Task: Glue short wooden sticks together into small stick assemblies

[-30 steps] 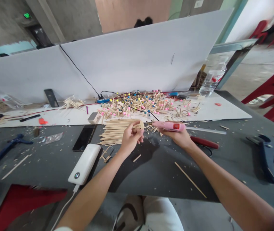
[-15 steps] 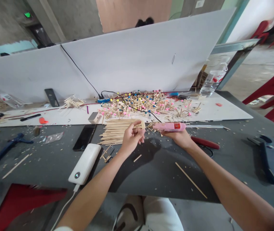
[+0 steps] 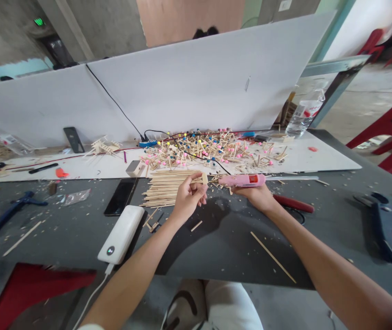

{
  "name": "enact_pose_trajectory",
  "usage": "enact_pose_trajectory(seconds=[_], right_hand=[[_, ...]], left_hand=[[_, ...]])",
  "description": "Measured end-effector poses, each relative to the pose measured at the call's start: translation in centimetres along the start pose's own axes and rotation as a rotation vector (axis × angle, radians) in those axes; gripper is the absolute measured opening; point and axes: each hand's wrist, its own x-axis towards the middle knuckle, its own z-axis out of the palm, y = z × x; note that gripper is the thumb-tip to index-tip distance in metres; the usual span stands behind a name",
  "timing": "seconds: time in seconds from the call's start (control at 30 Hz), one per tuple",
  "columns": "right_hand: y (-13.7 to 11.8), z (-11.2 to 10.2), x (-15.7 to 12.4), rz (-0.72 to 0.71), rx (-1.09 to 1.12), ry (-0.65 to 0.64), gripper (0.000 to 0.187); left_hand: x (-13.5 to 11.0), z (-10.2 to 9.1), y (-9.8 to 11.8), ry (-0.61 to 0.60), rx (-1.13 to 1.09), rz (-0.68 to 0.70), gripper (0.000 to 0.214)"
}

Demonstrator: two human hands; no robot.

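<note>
My left hand (image 3: 187, 199) pinches a small wooden piece (image 3: 203, 178) above the grey table (image 3: 216, 238), right beside a bundle of thin wooden sticks (image 3: 166, 187). My right hand (image 3: 258, 197) grips a pink glue gun (image 3: 242, 180) held level. Its nozzle points left at the wooden piece, almost touching it. A clear glue stick (image 3: 297, 178) juts from the gun's back end. Beyond the hands lies a heap of stick pieces with coloured beads (image 3: 209, 149).
A white power bank (image 3: 122, 233) and a black phone (image 3: 120, 196) lie at left. Red-handled pliers (image 3: 294, 204) sit behind my right wrist. Black tools (image 3: 379, 229) rest at far right, a blue tool (image 3: 10, 211) at far left. A white board (image 3: 182, 91) stands behind. Loose sticks (image 3: 273, 256) lie around.
The glue gun has levelled out and shifted slightly left toward the wooden piece. My left hand has barely moved.
</note>
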Motion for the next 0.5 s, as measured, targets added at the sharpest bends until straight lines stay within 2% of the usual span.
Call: enact_pose_trajectory(seconds=[0.3,0.5], right_hand=[[0.34,-0.22,0.08,0.014,-0.028,0.021,0.034],[0.58,-0.26,0.12,0.041,-0.058,0.037,0.029]], left_hand=[[-0.10,0.22,0.27,-0.004,-0.002,0.000,0.065],[-0.12,0.18,0.18,-0.006,0.005,0.004,0.063]])
